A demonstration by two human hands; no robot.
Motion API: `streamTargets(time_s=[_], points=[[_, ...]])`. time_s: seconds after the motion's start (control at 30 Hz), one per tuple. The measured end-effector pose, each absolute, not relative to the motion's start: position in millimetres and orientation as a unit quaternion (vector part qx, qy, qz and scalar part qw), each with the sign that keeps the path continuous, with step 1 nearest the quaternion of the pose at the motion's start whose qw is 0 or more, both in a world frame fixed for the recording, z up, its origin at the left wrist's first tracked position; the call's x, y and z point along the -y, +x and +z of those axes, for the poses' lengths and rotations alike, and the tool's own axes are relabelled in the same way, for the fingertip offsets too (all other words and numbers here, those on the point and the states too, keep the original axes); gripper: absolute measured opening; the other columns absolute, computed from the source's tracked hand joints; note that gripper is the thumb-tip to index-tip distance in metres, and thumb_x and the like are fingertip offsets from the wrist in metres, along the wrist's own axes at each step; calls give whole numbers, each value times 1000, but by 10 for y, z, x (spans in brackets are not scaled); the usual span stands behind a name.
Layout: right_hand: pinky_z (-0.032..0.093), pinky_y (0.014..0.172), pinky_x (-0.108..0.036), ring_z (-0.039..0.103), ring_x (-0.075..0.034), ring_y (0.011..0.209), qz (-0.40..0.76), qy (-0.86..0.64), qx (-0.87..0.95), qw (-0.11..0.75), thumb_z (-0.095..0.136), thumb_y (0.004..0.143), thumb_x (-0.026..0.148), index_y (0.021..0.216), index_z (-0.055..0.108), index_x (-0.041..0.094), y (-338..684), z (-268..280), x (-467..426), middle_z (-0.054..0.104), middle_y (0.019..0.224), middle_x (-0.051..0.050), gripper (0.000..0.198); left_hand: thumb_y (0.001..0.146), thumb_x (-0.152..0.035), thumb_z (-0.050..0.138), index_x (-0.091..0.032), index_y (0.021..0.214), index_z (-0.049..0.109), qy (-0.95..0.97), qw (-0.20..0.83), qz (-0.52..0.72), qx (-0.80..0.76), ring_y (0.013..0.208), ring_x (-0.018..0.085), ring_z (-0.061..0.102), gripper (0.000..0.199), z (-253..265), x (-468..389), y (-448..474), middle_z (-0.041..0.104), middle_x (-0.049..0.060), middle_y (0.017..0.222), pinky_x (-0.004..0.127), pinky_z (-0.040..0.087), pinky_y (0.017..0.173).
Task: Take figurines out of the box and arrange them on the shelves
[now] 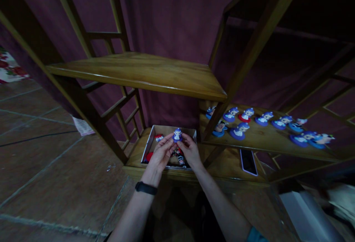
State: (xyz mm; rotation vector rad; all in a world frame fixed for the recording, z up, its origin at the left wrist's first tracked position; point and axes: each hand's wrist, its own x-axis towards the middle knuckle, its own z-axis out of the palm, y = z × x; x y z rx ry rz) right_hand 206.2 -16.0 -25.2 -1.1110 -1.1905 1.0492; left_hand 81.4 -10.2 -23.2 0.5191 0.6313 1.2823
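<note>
Between my two hands is a small figurine (177, 135) with purple hair, a white body and a purple base, held upright. My left hand (163, 151) pinches its base from the left, and my right hand (190, 149) grips it from the right. Beneath them, a shallow cardboard box (152, 142) with white outer sides rests on the low shelf. Inside lie several more figurines, among them a red and white one (159, 137) and a dark one (181, 158); my hands cover part of the contents.
On the right shelf (263, 138) stand several figurines, including one on a red base (246, 115). Below it lies a phone (248, 162). A wooden upper shelf (138, 70) overhangs the box, and slanted posts (222, 103) flank it. A grey-white box (307, 212) is at lower right.
</note>
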Motion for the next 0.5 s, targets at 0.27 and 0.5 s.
streamTargets(time_s=[0.27, 0.5], points=[[44, 90, -34, 59, -19, 99, 453, -453, 507, 576, 62, 71, 35, 109, 58, 23, 2067, -219, 161, 64, 109, -3, 39, 71, -9, 65, -15, 105, 62, 228, 730, 580, -279, 80, 11, 63, 35, -210, 114, 819, 68, 6, 96, 22, 48, 79], [48, 83, -33, 61, -19, 91, 457, -466, 509, 561, 59, 73, 38, 108, 59, 23, 2072, -166, 187, 67, 98, -2, 38, 71, -11, 65, -16, 105, 62, 225, 741, 568, -280, 75, 10, 63, 34, -180, 129, 822, 69, 5, 87, 22, 49, 75]])
